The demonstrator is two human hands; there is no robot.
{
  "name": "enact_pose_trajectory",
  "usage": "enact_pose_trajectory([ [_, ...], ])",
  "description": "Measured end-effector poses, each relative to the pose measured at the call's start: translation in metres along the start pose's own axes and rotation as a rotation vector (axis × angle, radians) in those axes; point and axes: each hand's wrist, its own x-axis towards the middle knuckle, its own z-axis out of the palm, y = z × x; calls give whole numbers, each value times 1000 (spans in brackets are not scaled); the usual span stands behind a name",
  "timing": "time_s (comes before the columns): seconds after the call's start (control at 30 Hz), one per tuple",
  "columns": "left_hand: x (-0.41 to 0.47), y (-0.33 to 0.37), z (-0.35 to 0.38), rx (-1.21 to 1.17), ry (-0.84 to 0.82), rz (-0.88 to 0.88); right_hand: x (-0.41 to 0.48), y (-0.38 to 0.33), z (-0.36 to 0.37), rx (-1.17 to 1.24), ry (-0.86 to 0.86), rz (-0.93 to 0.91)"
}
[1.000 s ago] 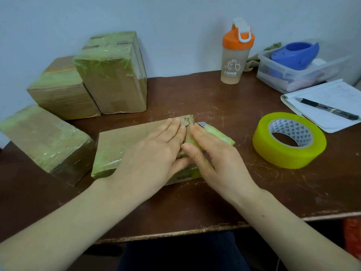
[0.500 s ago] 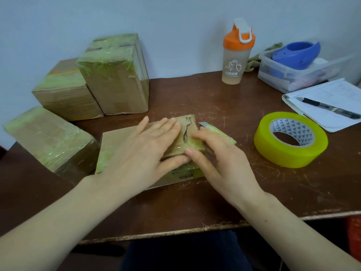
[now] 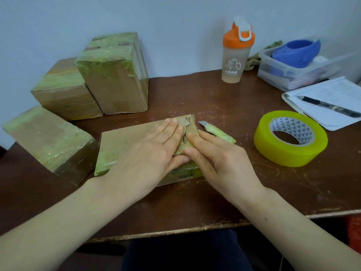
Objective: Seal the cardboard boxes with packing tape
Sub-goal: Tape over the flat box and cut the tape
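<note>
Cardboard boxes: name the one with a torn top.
The flat box under the left hand and right hand, ripped near its right end. The three other boxes show no tear.

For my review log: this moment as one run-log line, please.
left hand: pressing box top | right hand: pressing torn box end | tape roll: idle beside box

The left hand and the right hand are bare, and behind the fingers each one runs into a bare forearm, uncovered as far as the picture's lower edge. The nails that show are short and plain. A small dark spot marks the right forearm, well behind the fingers. Nearer the person than the fingers, between the two forearms, dark navy cloth covers the lap.
</note>
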Motion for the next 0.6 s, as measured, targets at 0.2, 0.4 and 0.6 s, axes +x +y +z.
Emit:
enact_pose_trajectory([
  [0.2, -7, 2, -1, 2, 25, 7, 0, -2, -3, 16, -54, 63],
  [0.4, 10, -3, -4, -70, -72, 17, 1, 2, -4, 6, -48, 45],
  [0.6, 12, -6, -10, -68, -129, 18, 1, 6, -2, 135, -67, 107],
])
